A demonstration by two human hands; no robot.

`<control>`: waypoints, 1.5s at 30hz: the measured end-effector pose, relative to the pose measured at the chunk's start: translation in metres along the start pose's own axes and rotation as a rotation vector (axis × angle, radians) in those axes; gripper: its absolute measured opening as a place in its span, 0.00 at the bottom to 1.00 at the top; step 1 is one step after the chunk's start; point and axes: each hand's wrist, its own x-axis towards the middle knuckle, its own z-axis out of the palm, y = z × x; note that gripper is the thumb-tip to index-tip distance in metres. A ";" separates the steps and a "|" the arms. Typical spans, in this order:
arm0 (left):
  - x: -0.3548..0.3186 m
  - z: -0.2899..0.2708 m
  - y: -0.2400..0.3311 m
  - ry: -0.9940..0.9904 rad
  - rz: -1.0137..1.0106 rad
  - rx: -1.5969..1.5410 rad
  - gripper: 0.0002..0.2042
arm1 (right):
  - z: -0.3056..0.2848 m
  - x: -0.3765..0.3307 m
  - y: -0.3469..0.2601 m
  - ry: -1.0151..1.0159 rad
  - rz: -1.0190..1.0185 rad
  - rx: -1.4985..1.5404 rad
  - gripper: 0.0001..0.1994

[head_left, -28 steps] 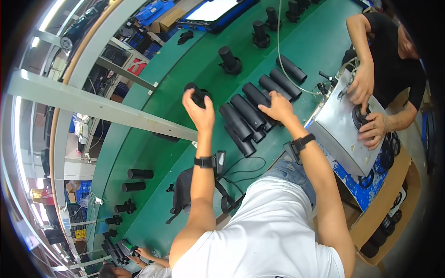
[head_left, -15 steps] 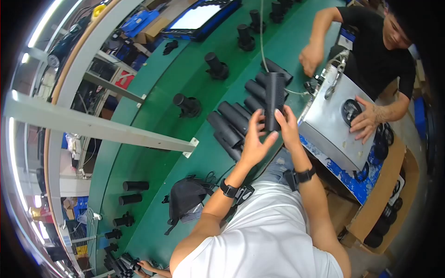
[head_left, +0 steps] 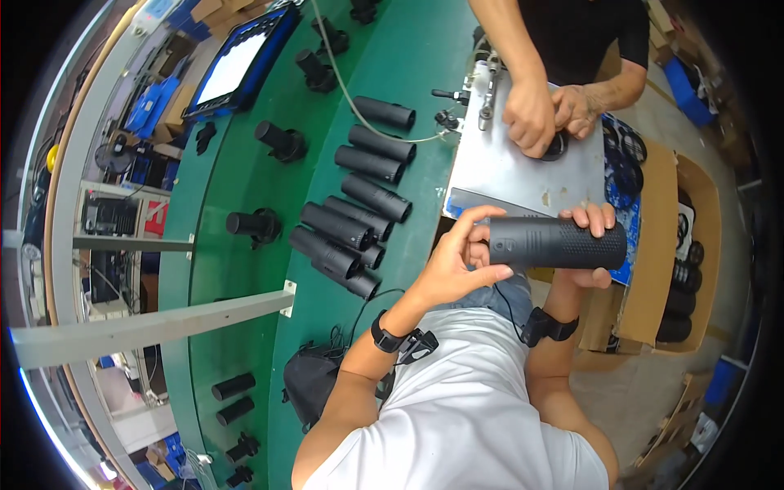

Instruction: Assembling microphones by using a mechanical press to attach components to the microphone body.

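We've got a black cylinder (head_left: 558, 242) held sideways between both hands, up off the bench and right in front of our chest. Our right hand (head_left: 590, 245) is wrapped around its right end, fingers (head_left: 594, 217) curled over the top, so that's a firm closed grip on it. Our left hand (head_left: 456, 263) pinches the left end — thumb under, fingertips on the flat end cap. So it sits lengthwise across both grips, most of the body bare between them.

The tube itself looks like matte black plastic or rubber with a fine dotted, mesh-like texture along its length and a smooth rounded cap.

Just behind it sits a flat grey metal plate (head_left: 506, 175), a bit scuffed, where another person's hands (head_left: 545, 114) press on a small round black part. That fixture is very close to the far side of our tube.

To the left, on the green bench (head_left: 245, 286), lies a row of similar black cylinders (head_left: 351, 220), side by side and touching in places, with a thin cable (head_left: 359, 114) draped over the far ones. Further out there are a few stubby black parts standing on bases (head_left: 257, 224), a blue-framed tablet (head_left: 237, 65), and a dark bag (head_left: 310, 380) near our left elbow. On the right — cardboard boxes (head_left: 653, 245) with more black round pieces inside.
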 end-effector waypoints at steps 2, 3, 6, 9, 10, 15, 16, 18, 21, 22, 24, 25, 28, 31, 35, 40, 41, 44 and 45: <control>0.008 0.006 -0.006 -0.120 0.035 0.032 0.32 | -0.002 -0.002 -0.011 0.006 -0.049 0.076 0.33; 0.012 0.008 -0.011 -0.133 0.035 0.026 0.32 | -0.004 -0.001 -0.016 0.006 -0.056 0.065 0.33; 0.027 0.002 -0.034 -0.245 -0.296 -0.024 0.18 | -0.006 0.010 -0.034 -0.067 -0.060 -0.040 0.30; 0.039 0.010 -0.049 -0.206 -0.490 -0.073 0.19 | -0.003 0.037 -0.041 0.075 -0.045 -0.455 0.25; 0.044 0.013 -0.054 -0.233 -0.488 -0.071 0.19 | -0.005 0.051 -0.043 0.125 -0.110 -0.603 0.26; 0.030 -0.002 -0.075 -0.133 -0.407 -0.011 0.15 | -0.034 0.132 -0.036 0.093 -0.169 -1.139 0.20; 0.027 -0.006 -0.078 -0.115 -0.425 -0.036 0.13 | -0.044 0.145 -0.026 0.084 -0.144 -1.167 0.18; 0.023 -0.012 -0.081 -0.099 -0.428 -0.047 0.13 | -0.063 0.155 -0.008 0.063 -0.050 -1.267 0.17; 0.018 -0.027 -0.082 -0.044 -0.423 -0.075 0.12 | -0.095 0.152 0.013 0.004 0.072 -1.271 0.16; 0.017 -0.031 -0.081 -0.029 -0.430 -0.080 0.12 | -0.098 0.151 0.016 0.075 0.075 -1.214 0.16; 0.020 -0.036 -0.079 -0.013 -0.418 -0.085 0.11 | -0.107 0.151 0.020 0.214 0.011 -1.267 0.16; 0.025 -0.038 -0.074 -0.010 -0.427 -0.087 0.11 | -0.109 0.146 0.029 0.220 0.019 -1.266 0.16; 0.047 -0.043 -0.053 0.077 -0.247 -0.074 0.11 | -0.102 0.130 0.057 0.454 -0.330 -1.581 0.17; 0.076 -0.056 -0.031 0.117 -0.180 0.012 0.10 | -0.095 0.135 0.047 0.326 -0.179 -1.494 0.17; 0.114 -0.078 -0.003 0.018 -0.124 0.150 0.09 | -0.114 0.155 0.002 -0.073 0.355 -1.052 0.16; 0.150 -0.102 0.007 0.144 0.029 0.240 0.09 | -0.094 0.129 0.050 0.434 -0.120 -1.536 0.11; 0.163 -0.113 0.004 0.147 0.039 0.289 0.10 | -0.098 0.132 0.047 0.441 -0.105 -1.539 0.11; 0.209 -0.145 -0.017 0.358 0.138 0.756 0.14 | -0.108 0.142 0.024 0.069 0.178 -1.182 0.14; 0.224 -0.149 -0.018 0.401 0.132 0.918 0.16 | -0.113 0.141 0.021 0.069 0.179 -1.189 0.14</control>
